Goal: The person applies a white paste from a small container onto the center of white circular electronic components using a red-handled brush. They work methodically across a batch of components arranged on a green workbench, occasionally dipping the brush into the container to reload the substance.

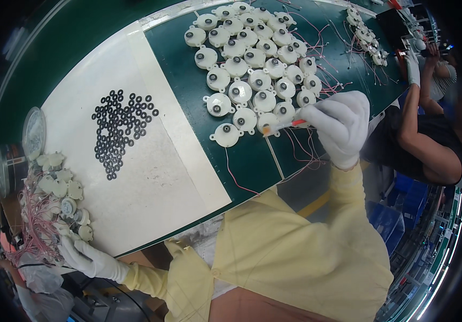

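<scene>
My gloved right hand (343, 126) is closed on a small brush (284, 126) with a red and clear handle and a tan tip. The tip is over the near edge of a group of round white motors (226, 135), each with a black ring on its hub and thin pink wires. My gloved left hand (92, 261) is at the near edge of a heap of white motors (59, 185) with tangled pink wires. Its fingers are stretched out and apart; some fingertips are against the heap, and I see nothing gripped in them.
Loose black rings (115, 129) lie spread on a white sheet (172, 172) over the green table (252, 185). A clear round tub (9, 169) and its lid (34, 131) are at the far left. More motors (368, 37) lie at the far right, near a co-worker's gloved hand (412, 70).
</scene>
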Motion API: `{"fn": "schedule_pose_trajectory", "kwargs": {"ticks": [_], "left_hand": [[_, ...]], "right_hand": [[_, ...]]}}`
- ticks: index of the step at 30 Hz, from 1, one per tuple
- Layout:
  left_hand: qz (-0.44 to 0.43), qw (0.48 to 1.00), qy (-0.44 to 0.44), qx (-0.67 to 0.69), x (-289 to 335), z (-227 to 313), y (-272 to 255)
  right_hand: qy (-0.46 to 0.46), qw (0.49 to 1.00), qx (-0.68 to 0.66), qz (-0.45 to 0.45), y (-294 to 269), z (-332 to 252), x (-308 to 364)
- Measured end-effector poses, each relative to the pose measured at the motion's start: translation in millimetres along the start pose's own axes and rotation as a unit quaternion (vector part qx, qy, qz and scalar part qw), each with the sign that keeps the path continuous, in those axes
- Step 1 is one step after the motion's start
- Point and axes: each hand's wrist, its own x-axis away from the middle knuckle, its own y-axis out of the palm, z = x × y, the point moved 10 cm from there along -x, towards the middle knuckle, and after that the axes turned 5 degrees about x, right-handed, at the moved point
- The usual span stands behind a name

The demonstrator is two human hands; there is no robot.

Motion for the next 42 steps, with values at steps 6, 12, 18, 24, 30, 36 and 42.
{"fn": "schedule_pose_trajectory", "kwargs": {"ticks": [6,12,18,24,30,36,42], "left_hand": [[-0.004,1.0,-0.009,-0.009,1,-1,-3],[-0.006,1.0,-0.007,-0.013,0,2,0],[0.015,0.999,-0.008,0.027,1,3,-3],[-0.003,1.0,-0.007,0.0,1,3,-1],[0.017,0.999,-0.016,0.036,2,1,-2],[0.004,1.0,-0.008,0.007,2,2,-1],[0.003,1.0,-0.023,0.003,3,-2,-2]], "right_hand": [[0.014,0.999,0.034,0.022,-9,11,6],[0.022,0.999,-0.025,0.041,1,-6,-10],[0.007,0.999,-0.045,0.018,20,-13,-22],[-0.002,0.998,-0.056,0.025,24,-14,-24],[0.003,0.999,-0.051,0.011,25,-12,-21],[0.0,1.0,-0.024,0.017,24,-9,-17],[0.019,0.999,-0.009,0.027,13,-3,-18]]}}
